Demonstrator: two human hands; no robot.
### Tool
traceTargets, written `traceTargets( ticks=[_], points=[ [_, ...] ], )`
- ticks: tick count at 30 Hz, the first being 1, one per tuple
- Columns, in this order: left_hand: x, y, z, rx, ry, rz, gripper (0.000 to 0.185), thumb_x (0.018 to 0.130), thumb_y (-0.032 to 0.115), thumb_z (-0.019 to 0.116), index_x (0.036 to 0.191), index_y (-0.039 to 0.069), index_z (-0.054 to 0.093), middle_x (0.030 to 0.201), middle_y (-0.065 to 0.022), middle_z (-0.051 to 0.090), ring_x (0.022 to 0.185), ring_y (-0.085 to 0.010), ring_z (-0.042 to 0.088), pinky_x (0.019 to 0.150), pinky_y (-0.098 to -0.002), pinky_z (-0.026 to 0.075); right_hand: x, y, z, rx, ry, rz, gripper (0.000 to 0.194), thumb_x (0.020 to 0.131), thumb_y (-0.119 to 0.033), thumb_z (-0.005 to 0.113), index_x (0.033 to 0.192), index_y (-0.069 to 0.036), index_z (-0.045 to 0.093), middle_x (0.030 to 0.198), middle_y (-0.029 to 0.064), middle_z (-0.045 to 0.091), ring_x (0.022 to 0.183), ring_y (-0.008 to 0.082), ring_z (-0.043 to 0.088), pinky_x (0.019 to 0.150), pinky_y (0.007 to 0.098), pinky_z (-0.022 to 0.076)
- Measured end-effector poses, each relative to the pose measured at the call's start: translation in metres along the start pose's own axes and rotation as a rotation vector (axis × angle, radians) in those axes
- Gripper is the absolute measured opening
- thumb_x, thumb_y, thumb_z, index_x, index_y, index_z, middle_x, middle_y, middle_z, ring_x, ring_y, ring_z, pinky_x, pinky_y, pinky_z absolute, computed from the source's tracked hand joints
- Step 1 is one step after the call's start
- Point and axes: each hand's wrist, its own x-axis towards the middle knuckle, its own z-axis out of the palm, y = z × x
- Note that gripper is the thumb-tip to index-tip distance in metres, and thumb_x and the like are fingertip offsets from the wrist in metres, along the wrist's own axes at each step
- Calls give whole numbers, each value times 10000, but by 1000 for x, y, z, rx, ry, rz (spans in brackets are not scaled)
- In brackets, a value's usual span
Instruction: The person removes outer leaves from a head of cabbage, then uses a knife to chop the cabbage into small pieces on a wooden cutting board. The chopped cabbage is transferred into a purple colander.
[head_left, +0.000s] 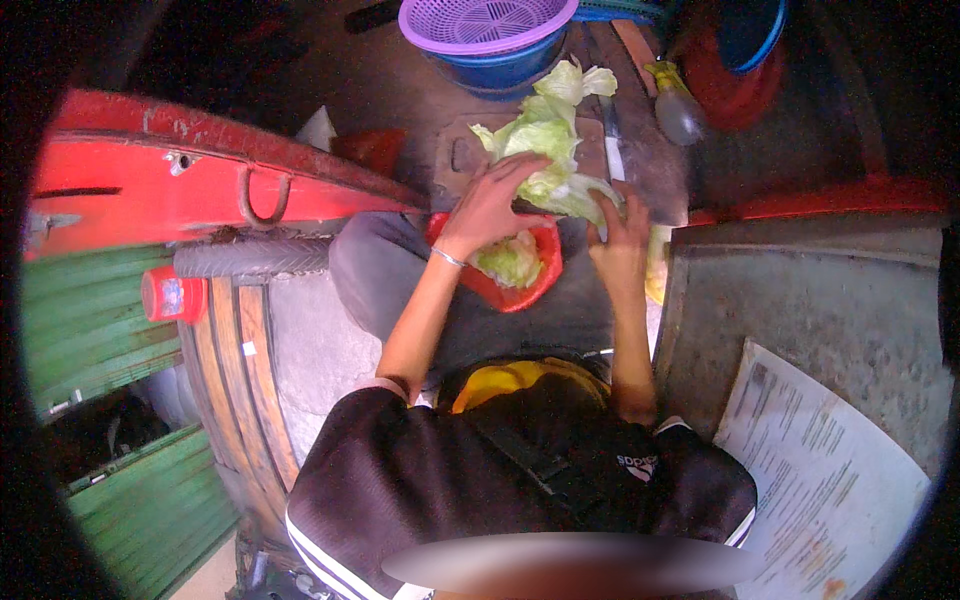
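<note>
Pale green lettuce leaves (536, 135) lie in a loose pile over a worn cutting board (457, 169). My left hand (495, 199) reaches in from the left, its fingers curled over the near edge of the pile and its thumb spread below. Opposite it, the fingertips of my right hand (621, 232) grip the drooping end of a leaf (581, 193). Below my hands is a red plastic bag or bowl (553, 262), with torn lettuce (511, 261) inside. Just right of the leaves rests a knife with a white handle (614, 157).
Beyond the board sits a purple colander (487, 22) on a blue basin (495, 71). A tied clear plastic bag (677, 116) lies to the right. A red metal panel (225, 180) borders the left; a grey panel (810, 292) and a printed sheet (817, 465) are at right.
</note>
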Motion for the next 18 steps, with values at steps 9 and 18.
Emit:
traceTargets(
  ticks=[9,18],
  points=[
    [1,-6,-1,-125,72,-112,667,933,207,832,1532,117,552,1484,-204,658,1404,-404,604,1212,-508,428,41,-23,-2,149,333,-117,531,835,-177,877,1342,-148,724,1453,172,598,1337,418,569,1130,526,461],
    [8,-15,0,-481,141,-295,721,1010,350,792,1598,94,462,1448,-255,664,1368,-473,612,1125,-529,476,83,-44,53,822,335,103,616,827,-29,873,1387,-63,618,1446,190,543,1285,384,628,972,447,598]
  ],
)
